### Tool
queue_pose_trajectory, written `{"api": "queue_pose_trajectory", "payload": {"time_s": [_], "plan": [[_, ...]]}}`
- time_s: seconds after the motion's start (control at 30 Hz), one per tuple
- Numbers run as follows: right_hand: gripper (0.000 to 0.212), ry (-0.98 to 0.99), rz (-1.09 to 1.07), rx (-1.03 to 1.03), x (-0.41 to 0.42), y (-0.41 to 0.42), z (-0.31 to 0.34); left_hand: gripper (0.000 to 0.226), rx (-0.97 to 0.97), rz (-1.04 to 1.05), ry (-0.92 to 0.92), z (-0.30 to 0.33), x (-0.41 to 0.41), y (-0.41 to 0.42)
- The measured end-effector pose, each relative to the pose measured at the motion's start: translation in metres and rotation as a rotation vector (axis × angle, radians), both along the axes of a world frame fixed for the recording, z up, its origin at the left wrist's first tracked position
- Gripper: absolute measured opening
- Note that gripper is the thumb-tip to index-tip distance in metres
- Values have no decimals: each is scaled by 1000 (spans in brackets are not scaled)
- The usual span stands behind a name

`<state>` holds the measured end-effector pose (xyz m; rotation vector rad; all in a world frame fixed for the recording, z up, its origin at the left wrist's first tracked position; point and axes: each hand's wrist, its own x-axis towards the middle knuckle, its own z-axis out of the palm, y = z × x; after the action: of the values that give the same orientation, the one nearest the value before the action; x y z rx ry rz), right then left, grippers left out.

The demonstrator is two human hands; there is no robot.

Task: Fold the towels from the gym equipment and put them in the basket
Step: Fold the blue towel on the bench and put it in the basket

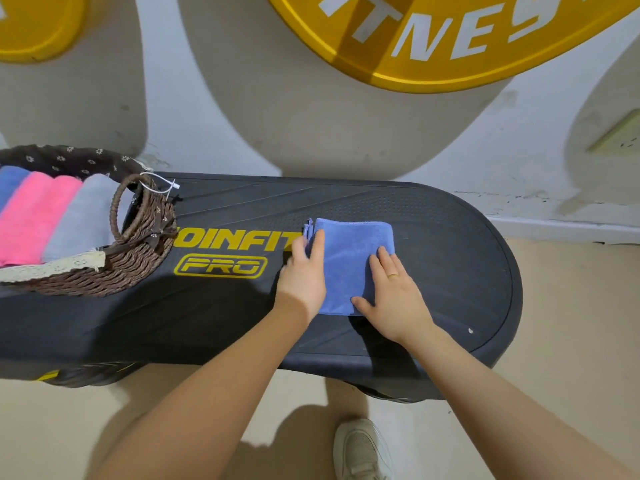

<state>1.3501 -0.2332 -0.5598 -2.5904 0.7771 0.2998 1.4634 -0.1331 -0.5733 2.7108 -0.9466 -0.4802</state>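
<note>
We record a folded blue towel lying flat on the black step platform, right of the yellow "PRO" lettering and near the centre of the frame. The left hand rests on the towel's 9 o'clock edge with fingers straight and close together, pressing down; it grips nothing. The right hand lies flat over the towel's 4 o'clock corner, fingers extended and slightly spread, thumb pointing toward 9 o'clock along the near edge; it too presses rather than holds. A gold ring sits on one of its fingers.

At 9 o'clock from the towel, well apart from it, we note a brown woven basket standing on the same platform. It holds three rolled or folded towels side by side: a blue one, a pink one and a grey one. The basket has a dark floral lining and a loop handle.

At 12 o'clock a yellow wall sign carries white letters. At 6 o'clock a pale shoe stands on the beige floor.
</note>
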Motion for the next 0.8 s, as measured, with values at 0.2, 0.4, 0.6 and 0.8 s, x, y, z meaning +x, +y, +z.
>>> {"api": "queue_pose_trajectory", "payload": {"time_s": [0.2,0.4,0.6,0.8], "plan": [[81,28,-6,28,5,4,-6,56,-31,-531,-335,-13,6,-15],[64,59,-29,-42,20,-8,-20,77,24,-353,-117,-31,15,-9],[62,19,-98,-107,52,-42,-32,92,-58,-375,-178,-34,20,-2],[61,14,-103,-149,57,-55,-35,96,-121,-450,-117,-35,27,1]]}}
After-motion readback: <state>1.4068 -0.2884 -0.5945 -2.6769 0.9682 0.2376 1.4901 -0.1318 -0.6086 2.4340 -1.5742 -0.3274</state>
